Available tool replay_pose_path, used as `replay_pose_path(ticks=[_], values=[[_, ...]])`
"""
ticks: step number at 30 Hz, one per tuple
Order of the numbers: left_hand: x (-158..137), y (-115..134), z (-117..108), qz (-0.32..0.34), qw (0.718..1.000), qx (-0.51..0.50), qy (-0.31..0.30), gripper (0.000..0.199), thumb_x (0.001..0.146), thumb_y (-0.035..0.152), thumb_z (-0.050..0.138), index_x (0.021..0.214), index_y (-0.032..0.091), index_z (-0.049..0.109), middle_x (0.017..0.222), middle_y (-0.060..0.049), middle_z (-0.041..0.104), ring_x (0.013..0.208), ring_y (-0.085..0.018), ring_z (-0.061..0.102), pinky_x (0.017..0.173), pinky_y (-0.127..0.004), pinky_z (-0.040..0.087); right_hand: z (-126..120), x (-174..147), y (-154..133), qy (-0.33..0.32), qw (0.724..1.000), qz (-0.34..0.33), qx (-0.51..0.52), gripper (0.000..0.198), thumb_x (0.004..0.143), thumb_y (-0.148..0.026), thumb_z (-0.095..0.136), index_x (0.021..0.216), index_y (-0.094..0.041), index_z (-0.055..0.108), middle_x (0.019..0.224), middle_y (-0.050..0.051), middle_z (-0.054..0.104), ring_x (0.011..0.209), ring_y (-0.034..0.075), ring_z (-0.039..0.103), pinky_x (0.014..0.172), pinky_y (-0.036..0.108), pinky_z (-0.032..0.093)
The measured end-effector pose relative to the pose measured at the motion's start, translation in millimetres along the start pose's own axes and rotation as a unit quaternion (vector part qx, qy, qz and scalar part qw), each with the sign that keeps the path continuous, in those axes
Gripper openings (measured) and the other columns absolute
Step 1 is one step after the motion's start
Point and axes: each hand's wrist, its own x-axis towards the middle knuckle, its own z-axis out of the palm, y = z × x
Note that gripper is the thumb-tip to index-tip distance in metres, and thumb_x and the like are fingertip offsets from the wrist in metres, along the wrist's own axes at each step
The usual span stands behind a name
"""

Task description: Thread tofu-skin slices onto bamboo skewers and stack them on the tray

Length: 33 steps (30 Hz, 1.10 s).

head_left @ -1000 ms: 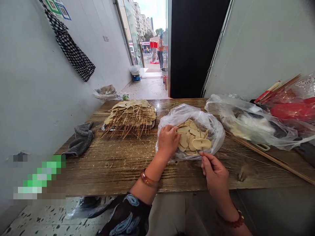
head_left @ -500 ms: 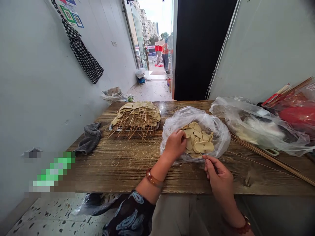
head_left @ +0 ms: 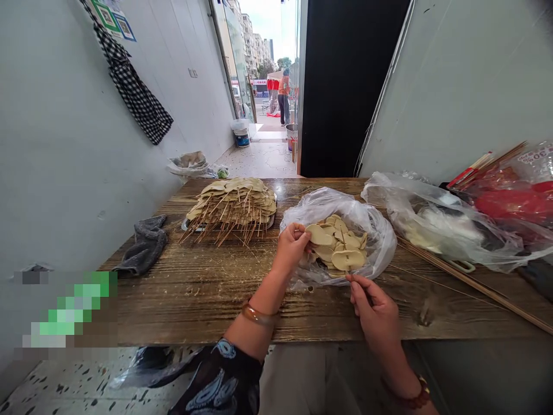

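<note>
My left hand (head_left: 290,249) pinches a thin, pale yellow oval slice (head_left: 318,235) at its left edge, above the near-left side of a clear plastic bag (head_left: 383,245). Loose slices of the same kind (head_left: 334,223) fill the open bag. My right hand (head_left: 375,311), in front of the bag, grips a thin wooden skewer between thumb and fingers. On that skewer sits a threaded slice (head_left: 348,261); the skewer's tip shows above it. To the left, a pile of skewered slices (head_left: 237,199) rests on a metal tray (head_left: 273,222), sticks pointing towards me.
A grey cloth (head_left: 144,245) lies at the table's left. Long wooden skewers (head_left: 453,274) stretch along the right side, below another plastic bag (head_left: 436,216). Red packaging (head_left: 510,202) is piled by the right wall. Beyond the doorway stands a person (head_left: 284,95).
My left hand has drawn a slice up from the bag and shifted slightly left with it. The right hand still holds the skewer with its threaded slice. The whole view has moved a little.
</note>
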Motion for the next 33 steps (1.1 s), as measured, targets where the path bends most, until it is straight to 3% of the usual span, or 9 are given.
replay_pose_path(ticks=[5,10,13,17,26,33], values=[[-2,5,2,-0.043,0.994,-0.097,-0.018,0.049,0.056,0.031,0.079,0.097,0.014,0.057,0.071,0.002,0.065,0.053,-0.01,0.059,0.053,-0.024,0.051,0,0,-5,-0.043,0.997,-0.032,-0.047,0.032,0.088,-0.041,0.054,0.099,-0.017,0.071,0.064,0.001,0.061,0.056,0.014,0.056,0.048,0.023,0.042],[-4,6,3,-0.047,0.989,-0.14,-0.011,0.038,0.053,0.025,0.081,0.081,0.013,0.057,0.073,0.0,0.065,0.062,-0.01,0.06,0.059,-0.024,0.054,2,2,-12,-0.064,0.989,-0.09,-0.094,0.029,0.087,-0.038,0.053,0.092,-0.018,0.073,0.076,0.005,0.071,0.061,0.016,0.062,0.056,0.026,0.049],[-4,6,3,-0.031,0.99,-0.14,-0.002,0.035,0.054,0.025,0.08,0.078,0.014,0.056,0.07,0.002,0.062,0.062,-0.01,0.058,0.059,-0.024,0.054,3,3,-10,-0.069,0.987,-0.101,-0.103,0.028,0.087,-0.037,0.053,0.094,-0.019,0.073,0.086,0.006,0.074,0.065,0.018,0.065,0.061,0.028,0.051],[-3,7,3,-0.015,0.991,-0.13,0.015,0.034,0.055,0.024,0.078,0.078,0.014,0.055,0.068,0.003,0.06,0.06,-0.008,0.056,0.059,-0.023,0.054,4,4,-7,-0.071,0.986,-0.101,-0.112,0.029,0.087,-0.036,0.053,0.095,-0.018,0.073,0.085,0.006,0.075,0.071,0.02,0.067,0.068,0.03,0.053],[-5,10,3,0.028,0.997,-0.072,0.012,0.024,0.061,0.022,0.072,0.075,0.015,0.055,0.066,0.004,0.056,0.059,-0.007,0.051,0.061,-0.022,0.05,5,5,-6,-0.073,0.989,-0.092,-0.091,0.027,0.087,-0.035,0.054,0.096,-0.019,0.073,0.093,0.007,0.075,0.082,0.022,0.069,0.075,0.032,0.054],[-5,6,2,0.09,0.993,0.078,0.007,0.011,0.066,0.018,0.063,0.076,0.015,0.06,0.069,0.002,0.058,0.058,-0.007,0.05,0.055,-0.018,0.04,7,6,-4,-0.069,0.989,-0.091,-0.089,0.026,0.086,-0.034,0.054,0.094,-0.019,0.073,0.093,0.007,0.075,0.084,0.023,0.069,0.076,0.034,0.054]])
